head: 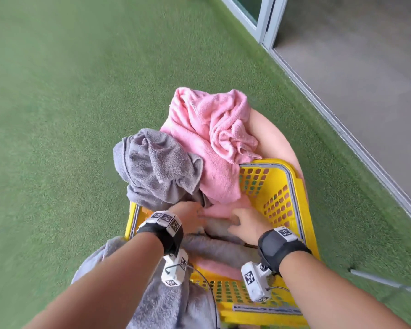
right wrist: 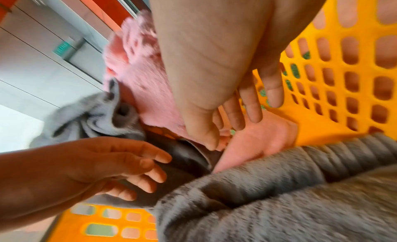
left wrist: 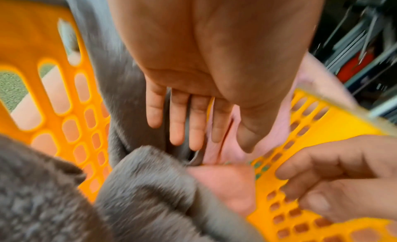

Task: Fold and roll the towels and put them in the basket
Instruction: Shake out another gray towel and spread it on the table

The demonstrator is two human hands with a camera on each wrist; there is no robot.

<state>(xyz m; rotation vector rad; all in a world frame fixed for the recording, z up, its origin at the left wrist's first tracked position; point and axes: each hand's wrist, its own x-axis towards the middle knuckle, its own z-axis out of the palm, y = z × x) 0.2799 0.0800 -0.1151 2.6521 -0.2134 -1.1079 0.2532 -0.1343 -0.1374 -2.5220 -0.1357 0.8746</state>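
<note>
both grips slack, empty: left hand [head: 190,216] and right hand [head: 247,224] reach among grey towel [head: 157,169] and pink towel [head: 214,143] in yellow basket [head: 280,193].
green turf floor [head: 69,103]; only head view shows grey sill [head: 342,131].

A home balcony or patio: green artificial turf [head: 81,115] beside an aluminium-framed sliding door [head: 263,22].

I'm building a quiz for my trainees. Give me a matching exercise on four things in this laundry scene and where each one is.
Column 1:
1. pink towel
2. basket
3. left hand
4. wrist band

Column 2:
a. on the right forearm
b. draped over the basket's far rim
c. on the green turf
d. reaching into the basket

Pairs: 1-b, 2-c, 3-d, 4-a
</note>
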